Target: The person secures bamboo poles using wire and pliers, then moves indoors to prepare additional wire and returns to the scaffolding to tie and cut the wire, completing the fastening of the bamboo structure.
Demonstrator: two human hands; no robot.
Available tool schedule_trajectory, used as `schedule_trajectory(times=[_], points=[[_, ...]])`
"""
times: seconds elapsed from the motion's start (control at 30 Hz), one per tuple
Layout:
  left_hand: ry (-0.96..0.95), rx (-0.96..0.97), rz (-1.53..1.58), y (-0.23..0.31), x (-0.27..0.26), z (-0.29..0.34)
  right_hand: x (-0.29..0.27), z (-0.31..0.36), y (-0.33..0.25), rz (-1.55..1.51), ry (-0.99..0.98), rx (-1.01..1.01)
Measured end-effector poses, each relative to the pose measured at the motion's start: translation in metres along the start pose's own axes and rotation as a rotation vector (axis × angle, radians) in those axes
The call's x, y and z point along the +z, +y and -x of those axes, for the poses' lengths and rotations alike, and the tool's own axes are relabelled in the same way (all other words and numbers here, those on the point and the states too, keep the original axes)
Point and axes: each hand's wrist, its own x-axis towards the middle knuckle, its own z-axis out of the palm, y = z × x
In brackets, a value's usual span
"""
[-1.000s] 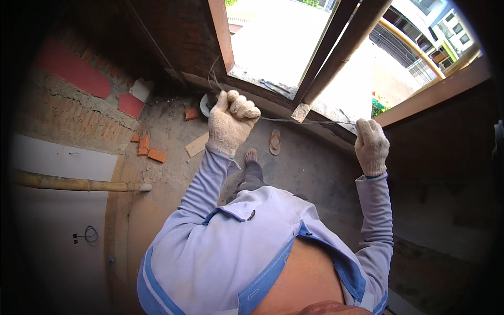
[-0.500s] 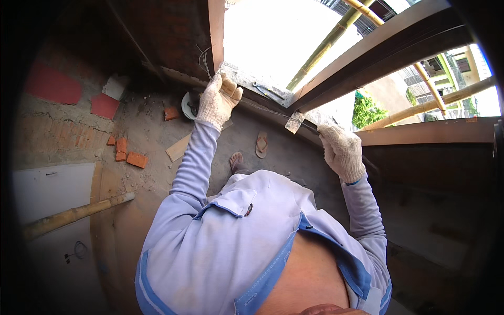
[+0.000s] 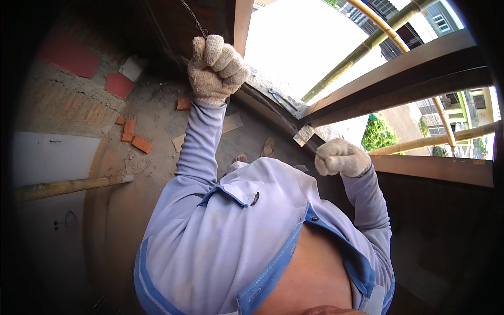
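My left hand (image 3: 216, 68), in a cream knitted glove, is closed in a fist in front of the dark wall beside the window frame. Thin twisted wire (image 3: 193, 17) sticks out above that fist. My right hand (image 3: 342, 157), gloved the same way, is closed near the lower edge of the window opening. What its fingers hold, if anything, is hidden. Close to it, a small wooden block (image 3: 303, 135) juts from the sill at the foot of the window post. A slim tool with a bluish handle (image 3: 278, 97) lies on the sill between my hands.
A wooden window post (image 3: 388, 79) slants across the opening, with bamboo poles (image 3: 362, 50) outside. Broken bricks (image 3: 142, 144) and a board (image 3: 231, 122) lie on the dusty floor. Another bamboo pole (image 3: 73, 187) extends at the left. A sandal (image 3: 268, 147) is near my foot.
My left hand has moved up and closed into a fist, with the wire now above it. My right hand has turned inward, its fingers curled. The whole view has shifted slightly.
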Motion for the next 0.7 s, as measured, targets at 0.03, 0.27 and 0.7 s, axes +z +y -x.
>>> schedule_trajectory(times=[0.03,0.27,0.7], points=[[0.152,0.051,-0.035,0.003,0.000,-0.005,-0.005,0.004,-0.008,-0.092,0.142,-0.115],[0.948,0.133,0.033,-0.106,-0.014,0.029,-0.022,-0.016,0.007,0.503,0.449,0.014],[0.549,0.072,-0.127,-0.116,-0.005,0.000,-0.044,-0.022,0.022,0.703,0.384,0.211]])
